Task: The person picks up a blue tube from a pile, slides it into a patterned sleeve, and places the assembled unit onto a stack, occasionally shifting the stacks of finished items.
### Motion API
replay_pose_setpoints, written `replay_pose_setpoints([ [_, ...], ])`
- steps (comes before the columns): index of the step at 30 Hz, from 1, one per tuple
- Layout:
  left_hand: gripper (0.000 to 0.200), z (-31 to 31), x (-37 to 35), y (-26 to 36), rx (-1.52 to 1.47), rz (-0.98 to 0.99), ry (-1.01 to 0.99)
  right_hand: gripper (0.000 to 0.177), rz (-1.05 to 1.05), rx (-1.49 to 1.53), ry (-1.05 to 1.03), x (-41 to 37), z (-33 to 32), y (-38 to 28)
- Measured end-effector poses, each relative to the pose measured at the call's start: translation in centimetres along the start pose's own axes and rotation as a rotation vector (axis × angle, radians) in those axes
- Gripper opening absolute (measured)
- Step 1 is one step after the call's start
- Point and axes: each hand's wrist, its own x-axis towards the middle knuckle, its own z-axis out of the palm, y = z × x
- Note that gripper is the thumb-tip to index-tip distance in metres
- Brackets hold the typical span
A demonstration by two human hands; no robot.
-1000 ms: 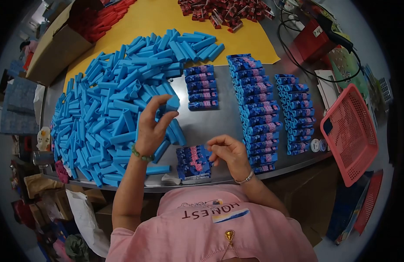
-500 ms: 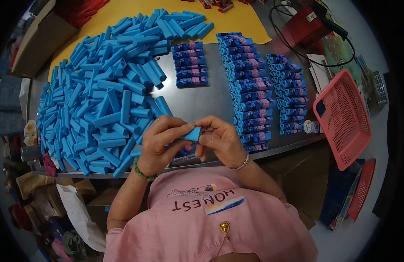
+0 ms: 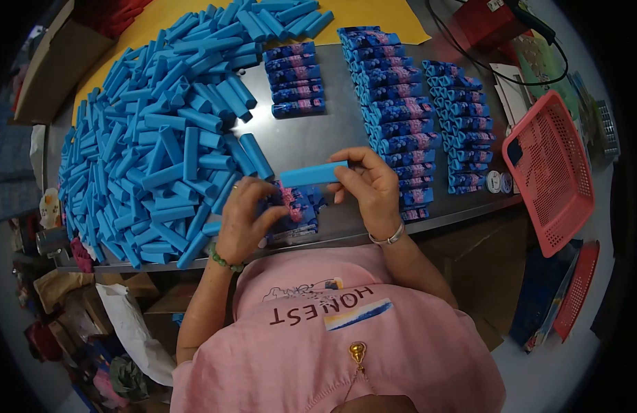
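My right hand (image 3: 370,189) pinches one end of a blue tube (image 3: 311,174), which lies level above the metal table. My left hand (image 3: 244,217) is apart from the tube, its fingers spread beside some printed blue and pink wrappers (image 3: 301,206). A large heap of plain blue tubes (image 3: 174,158) covers the left part of the table. Beyond my hands is a short row of printed tubes (image 3: 295,79). Two longer stacks of printed tubes, a wide one (image 3: 401,117) and a narrower one (image 3: 468,127), stand to the right.
A pink perforated basket (image 3: 554,172) overhangs the table's right edge. Behind it are a red box (image 3: 485,27) and a black cable (image 3: 439,38). Yellow sheeting (image 3: 373,20) lies at the back, and a cardboard box (image 3: 60,62) stands at the back left. Small round rolls (image 3: 494,182) sit near the basket.
My left hand has let go of the blue tube and moved down and left. My right hand has moved right and up with the tube, now fully visible. The view has shifted slightly.
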Motion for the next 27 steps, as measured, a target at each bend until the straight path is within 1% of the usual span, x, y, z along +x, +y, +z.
replay_pose_setpoints([
  [2, 0.034, 0.6, -0.7, -0.4, 0.151, 0.115, -0.167, 0.017, -0.014, 0.049, 0.027, 0.0, 0.0, 0.2],
  [4, 0.035, 1.2, -1.1, -1.1, 0.187, 0.089, -0.207, 0.017, 0.019, 0.043, -0.007, -0.2, 0.0, 0.3],
  [6, 0.030, 1.7, -1.1, -1.7, 0.211, 0.001, -0.188, 0.017, 0.033, 0.060, -0.005, -0.3, 0.1, 0.5],
  [10, 0.023, 2.0, -1.0, -2.6, 0.119, 0.004, -0.153, 0.017, 0.036, 0.043, 0.003, -0.4, -0.3, 0.6],
  [12, 0.016, 2.1, -1.1, -2.7, 0.086, 0.070, -0.097, 0.018, 0.035, 0.048, 0.004, -0.4, -0.6, 0.5],
  [13, 0.016, 2.2, -1.1, -2.5, 0.087, 0.071, -0.096, 0.018, 0.034, 0.053, 0.003, -0.3, -0.7, 0.5],
  [15, 0.017, 2.4, -1.2, -2.0, 0.027, 0.032, 0.044, 0.018, 0.032, 0.074, 0.003, -0.3, -0.8, 0.4],
  [18, 0.015, 2.3, -1.3, -2.3, -0.011, -0.003, 0.101, 0.017, 0.032, 0.092, 0.001, -0.2, -1.0, 0.2],
  [22, 0.011, 1.8, -1.1, -2.5, -0.094, -0.052, 0.084, 0.017, 0.001, 0.114, 0.005, 0.0, -1.2, 0.0],
  [24, 0.004, 1.2, -1.0, -2.5, -0.196, -0.114, 0.045, 0.017, 0.015, 0.139, 0.016, 0.1, -1.3, -0.4],
  [25, 0.004, 0.9, -0.9, -2.4, -0.195, -0.112, 0.047, 0.017, 0.032, 0.165, 0.028, 0.1, -1.3, -0.6],
  [27, 0.000, 0.2, -0.6, -2.2, -0.219, -0.080, -0.026, 0.017, 0.047, 0.193, 0.025, 0.3, -1.4, -0.8],
])
